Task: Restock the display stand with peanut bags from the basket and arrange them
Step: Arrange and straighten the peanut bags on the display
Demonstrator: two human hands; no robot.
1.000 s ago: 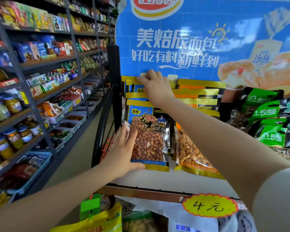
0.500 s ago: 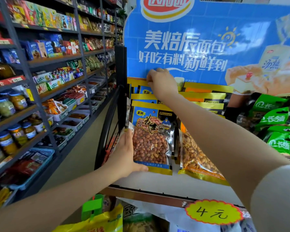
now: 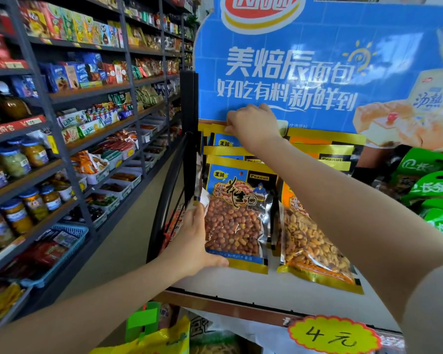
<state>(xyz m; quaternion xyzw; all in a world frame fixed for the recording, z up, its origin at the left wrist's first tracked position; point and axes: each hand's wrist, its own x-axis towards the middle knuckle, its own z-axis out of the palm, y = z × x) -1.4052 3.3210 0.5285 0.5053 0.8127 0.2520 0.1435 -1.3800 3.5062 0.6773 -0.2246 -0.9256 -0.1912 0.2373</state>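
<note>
A row of blue-and-yellow peanut bags (image 3: 237, 213) stands upright on the white shelf of the display stand (image 3: 266, 287), under a big blue bread poster. My left hand (image 3: 193, 241) grips the lower left edge of the front blue bag. My right hand (image 3: 252, 127) is curled over the yellow top edges of the back bags (image 3: 216, 139) in the same row. A second row of orange-and-yellow peanut bags (image 3: 310, 241) stands just to the right, partly hidden by my right forearm. The basket is not in view.
Green snack bags (image 3: 430, 185) fill the stand's right side. A yellow price tag (image 3: 333, 335) hangs on the shelf front, with more packets (image 3: 151, 341) below. Long store shelves (image 3: 62, 149) of jars and snacks line the left, across a bare aisle floor (image 3: 123, 241).
The view has shifted a little, so the stand sits further right. My right hand has curled its fingers over the back bags' tops. My left hand keeps hold of the front blue bag.
</note>
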